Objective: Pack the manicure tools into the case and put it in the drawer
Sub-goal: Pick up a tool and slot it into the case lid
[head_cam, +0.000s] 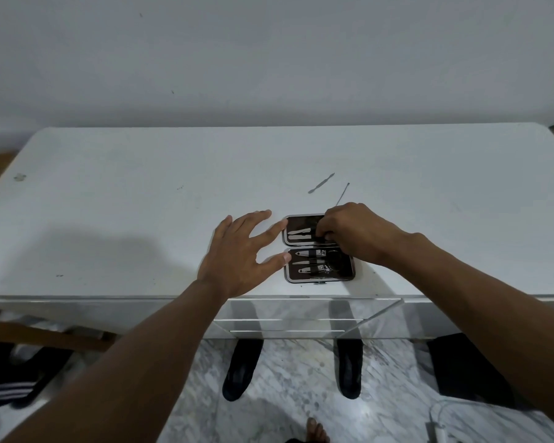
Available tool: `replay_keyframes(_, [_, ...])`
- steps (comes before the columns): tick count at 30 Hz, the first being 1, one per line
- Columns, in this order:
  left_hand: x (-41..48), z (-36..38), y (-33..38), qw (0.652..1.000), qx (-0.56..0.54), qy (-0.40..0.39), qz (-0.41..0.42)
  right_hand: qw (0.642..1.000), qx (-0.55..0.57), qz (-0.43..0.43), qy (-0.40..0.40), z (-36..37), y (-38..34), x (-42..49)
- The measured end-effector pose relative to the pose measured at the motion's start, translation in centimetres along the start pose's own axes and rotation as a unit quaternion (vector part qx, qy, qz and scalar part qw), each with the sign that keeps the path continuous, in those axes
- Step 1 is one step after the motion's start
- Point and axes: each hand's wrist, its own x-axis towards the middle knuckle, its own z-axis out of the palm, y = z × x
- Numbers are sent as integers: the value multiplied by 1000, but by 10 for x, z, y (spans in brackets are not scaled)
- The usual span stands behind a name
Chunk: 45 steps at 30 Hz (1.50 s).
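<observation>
1. The white table fills the middle of the view, set against a pale wall. The work sits close to its near edge, just right of centre, probably so it stays within easy reach and right above the drawer.
2. The drawer shows below that near edge, mirrored on its front; whether it is slightly pulled out I cannot tell.
3. The case lies open flat, its two halves one behind the other, so both rows of straps face upward for loading.
4. The left hand rests flat with fingers spread and grasps nothing. Its fingertips touch the case's left edge, apparently bracing it against sliding.
5. The right hand is curled over the right side of the far half, fingertips pinched. It seems to be seating a tool under a strap, though the tool itself is hidden.
6. Several tools already sit strapped in, clippers and files among them.
7. Two remain loose on the table just beyond the case: a cuticle pusher and a thin pick. Packing looks unfinished.
</observation>
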Motion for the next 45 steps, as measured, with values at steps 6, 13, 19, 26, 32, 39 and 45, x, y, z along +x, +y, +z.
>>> replay_keyframes(6, [0, 0, 0, 1000, 0, -3, 0, 1000, 9, -2, 11, 0, -1, -1])
replay_keyframes(13, [0, -1, 0, 1000, 0, -8, -2, 996, 45, 46, 56, -11, 4, -2])
replay_keyframes(19, [1, 1, 0, 1000, 25, -11, 2, 987, 29, 126, 91, -16, 31, 23])
replay_keyframes(26, [3, 2, -1, 999, 26, -27, -15, 990, 18, 129, 53, -24, 42, 69])
replay_keyframes(32, [4, -1, 0, 999, 24, -26, -19, 989, 23, 142, 24, -26, 45, 90])
replay_keyframes(39, [4, 0, 0, 999, 27, -23, -21, 983, 16, 184, 17, -32, 42, 99])
replay_keyframes(45, [4, -2, 1, 999, 25, -16, -21, 980, -7, 200, -19, -35, 36, 99])
